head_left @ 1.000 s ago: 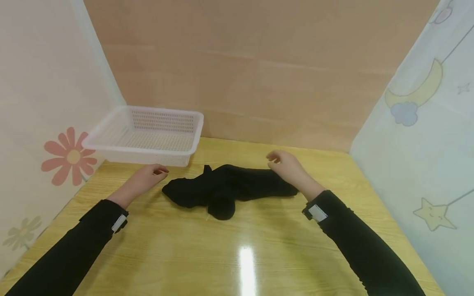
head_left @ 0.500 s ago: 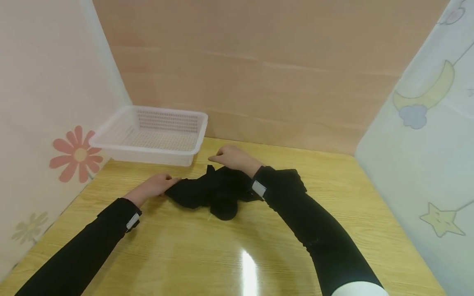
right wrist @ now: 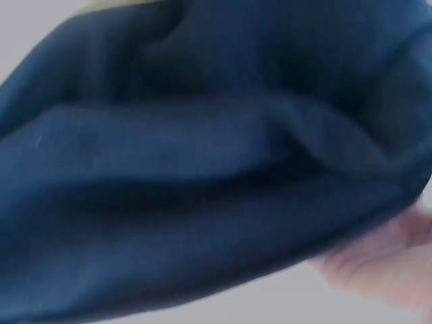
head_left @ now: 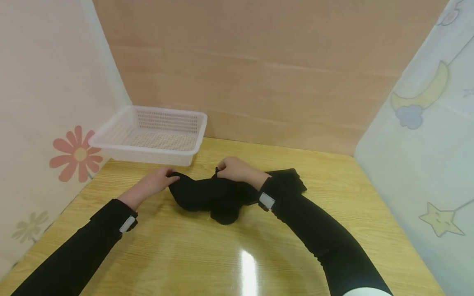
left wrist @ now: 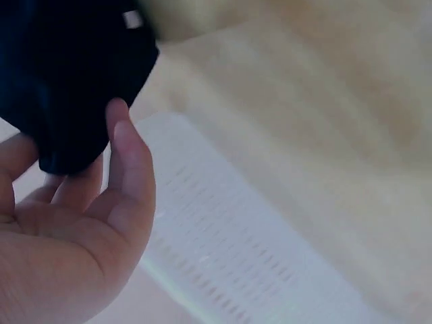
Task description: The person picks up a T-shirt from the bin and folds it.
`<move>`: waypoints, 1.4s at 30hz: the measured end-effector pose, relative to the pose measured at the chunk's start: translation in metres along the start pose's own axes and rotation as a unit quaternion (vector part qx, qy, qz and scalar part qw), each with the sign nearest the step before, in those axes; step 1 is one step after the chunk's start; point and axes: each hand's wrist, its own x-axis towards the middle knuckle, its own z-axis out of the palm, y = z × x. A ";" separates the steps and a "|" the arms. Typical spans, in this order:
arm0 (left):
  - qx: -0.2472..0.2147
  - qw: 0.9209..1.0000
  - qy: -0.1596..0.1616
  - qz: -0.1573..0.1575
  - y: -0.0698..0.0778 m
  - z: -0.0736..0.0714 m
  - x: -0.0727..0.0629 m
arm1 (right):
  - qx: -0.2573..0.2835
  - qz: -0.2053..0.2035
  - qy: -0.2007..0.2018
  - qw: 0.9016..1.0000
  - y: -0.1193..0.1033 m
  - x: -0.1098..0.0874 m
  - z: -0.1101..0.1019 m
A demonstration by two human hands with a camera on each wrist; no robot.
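A black garment (head_left: 196, 195) lies crumpled across the middle of the wooden table, its exact kind hidden by the folds. My left hand (head_left: 155, 181) pinches its left end and holds that end a little off the tabletop. In the left wrist view, thumb and fingers (left wrist: 131, 169) close on the dark fabric (left wrist: 67, 81). Farther right, my right hand (head_left: 238, 169) grips the garment's far edge near its middle. Dark folds (right wrist: 202, 209) fill most of the right wrist view, with part of the right hand (right wrist: 385, 260) showing at the lower right.
A white slotted plastic basket (head_left: 166, 158) stands at the back left, just beyond the left hand. A brown panel (head_left: 259, 82) rises behind the table (head_left: 185, 255). Printed sheets border both sides, the right one (head_left: 418, 172) with a moon and star.
My left hand has moved right onto the garment's left end and raised it. The right hand has swung left from the garment's right part, then come down to grip its far edge.
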 end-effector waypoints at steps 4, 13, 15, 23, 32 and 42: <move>-0.035 0.998 0.052 0.019 0.018 -0.015 -0.002 | 0.058 0.028 0.085 0.994 0.007 -0.014 -0.018; -0.122 0.980 0.146 0.063 0.073 -0.037 0.010 | 0.264 -0.011 0.315 0.912 -0.001 -0.049 -0.070; -0.151 0.971 0.164 0.079 0.086 -0.041 0.015 | 0.284 -0.044 0.352 0.891 -0.007 -0.058 -0.078; -0.314 0.921 0.208 0.105 0.125 -0.061 0.032 | 0.120 -0.245 0.428 0.862 -0.033 -0.090 -0.073; -0.378 0.900 0.184 0.118 0.136 -0.059 0.027 | -0.231 -0.395 0.330 0.826 -0.050 -0.088 -0.024; -0.249 0.942 0.171 0.150 0.129 -0.037 0.017 | -0.163 -0.391 0.195 0.884 -0.039 -0.091 -0.021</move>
